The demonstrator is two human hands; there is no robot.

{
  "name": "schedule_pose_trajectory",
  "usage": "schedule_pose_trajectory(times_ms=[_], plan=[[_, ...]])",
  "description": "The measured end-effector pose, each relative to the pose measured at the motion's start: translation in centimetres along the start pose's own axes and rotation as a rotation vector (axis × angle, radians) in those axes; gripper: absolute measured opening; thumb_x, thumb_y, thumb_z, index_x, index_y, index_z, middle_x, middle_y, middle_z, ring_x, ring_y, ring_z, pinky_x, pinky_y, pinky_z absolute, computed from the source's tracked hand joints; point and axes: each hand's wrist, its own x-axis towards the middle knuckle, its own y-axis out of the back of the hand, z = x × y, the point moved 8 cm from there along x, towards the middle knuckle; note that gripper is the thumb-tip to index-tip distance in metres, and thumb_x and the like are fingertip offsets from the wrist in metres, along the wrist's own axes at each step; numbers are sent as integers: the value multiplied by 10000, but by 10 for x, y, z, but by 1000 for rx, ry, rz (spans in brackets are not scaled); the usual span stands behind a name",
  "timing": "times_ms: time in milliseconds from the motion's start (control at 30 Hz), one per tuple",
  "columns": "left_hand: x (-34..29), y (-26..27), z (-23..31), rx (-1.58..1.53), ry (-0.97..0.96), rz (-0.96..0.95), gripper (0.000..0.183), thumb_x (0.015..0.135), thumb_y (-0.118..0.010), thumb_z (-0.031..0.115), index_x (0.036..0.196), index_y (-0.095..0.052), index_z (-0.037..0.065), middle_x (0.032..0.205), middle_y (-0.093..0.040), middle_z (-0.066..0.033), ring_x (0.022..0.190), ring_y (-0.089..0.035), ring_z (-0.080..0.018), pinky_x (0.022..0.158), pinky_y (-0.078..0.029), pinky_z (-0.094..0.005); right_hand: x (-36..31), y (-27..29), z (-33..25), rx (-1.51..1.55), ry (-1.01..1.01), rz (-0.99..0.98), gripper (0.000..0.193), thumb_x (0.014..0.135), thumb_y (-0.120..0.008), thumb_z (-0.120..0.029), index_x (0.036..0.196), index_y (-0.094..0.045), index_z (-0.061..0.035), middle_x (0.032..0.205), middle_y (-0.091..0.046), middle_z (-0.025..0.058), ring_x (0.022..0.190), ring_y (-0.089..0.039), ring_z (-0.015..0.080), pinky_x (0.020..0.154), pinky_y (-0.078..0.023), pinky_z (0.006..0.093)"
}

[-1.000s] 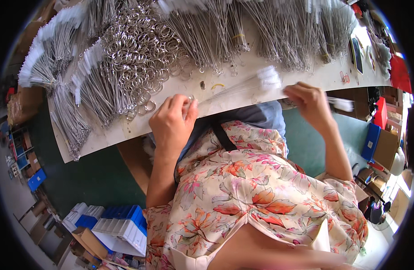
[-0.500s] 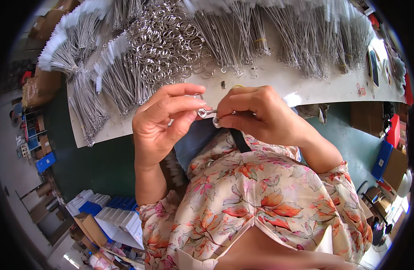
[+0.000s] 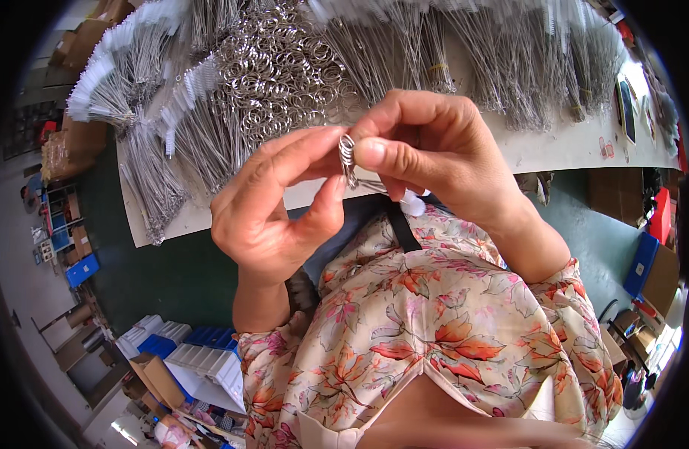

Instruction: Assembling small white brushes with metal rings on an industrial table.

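Over the table's near edge, my right hand (image 3: 442,153) pinches a small bunch of shiny metal rings (image 3: 346,150) between thumb and fingers. Thin wire brushes with looped ends (image 3: 352,179) hang just under the rings, and a white bristle tip (image 3: 412,203) shows below the same hand. My left hand (image 3: 273,194) faces it from the left, index fingertip against the top of the rings. A gap separates its thumb from that finger, with the thumb tip close to the wire loops. Whether any loop touches the thumb I cannot tell.
A heap of loose metal rings (image 3: 285,67) covers the table's middle. Bundles of wire brushes with white bristles (image 3: 184,135) lie to its left, and more brushes (image 3: 509,67) spread to the right. A dark phone (image 3: 625,108) rests near the table's (image 3: 576,146) right end.
My right hand has risen and turned, bringing the rings upright near the left fingertips. My left thumb has moved away from the index finger, opening the pinch.
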Motion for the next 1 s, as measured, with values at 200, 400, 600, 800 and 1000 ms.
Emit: schedule_pose_trajectory(times_ms=[200, 400, 600, 800, 1000], plan=[[9, -3, -7, -5, 61, -48, 280, 710, -613, -98, 989, -622, -79, 941, -636, -177, 770, -653, -182, 678, -550, -256, 8, 6, -3, -94, 71, -8, 155, 821, -663, -149, 852, -643, 1, 726, -611, 4, 603, -540, 50, 528, -454, 193], [14, -10, -12, 34, 208, -172, 253, 771, -578, -56, 1022, -600, -77, 991, -617, -166, 833, -623, -182, 753, -512, -267, 8, 15, -2, -393, 174, -68, 117, 815, -652, -95, 854, -628, 13, 728, -605, 18, 594, -544, 70, 537, -457, 203], [19, -10, -29, 68, 201, -253, 107, 833, -622, 95, 887, -636, 4, 831, -582, -36, 627, -516, -73, 565, -417, -197, 9, 15, 3, -161, -23, -78, 136, 841, -625, -100, 906, -611, 19, 729, -596, 13, 595, -531, 65, 528, -444, 214], [-3, -16, -66, -681, 689, -69, 161, 904, -536, 128, 996, -560, -2, 779, -562, -27, 539, -421, -38, 483, -358, -187, 14, 19, 8, -166, 39, -53, 163, 857, -609, -129, 906, -607, 26, 748, -601, 20, 603, -529, 67, 537, -443, 212], [6, -3, -55, 92, 439, -236, 159, 916, -521, 141, 975, -558, -2, 772, -560, -26, 533, -414, -26, 449, -331, -173, 26, 19, 19, -178, 34, -65, 152, 851, -620, -133, 906, -611, 8, 743, -602, 9, 602, -529, 52, 494, -410, 199]])
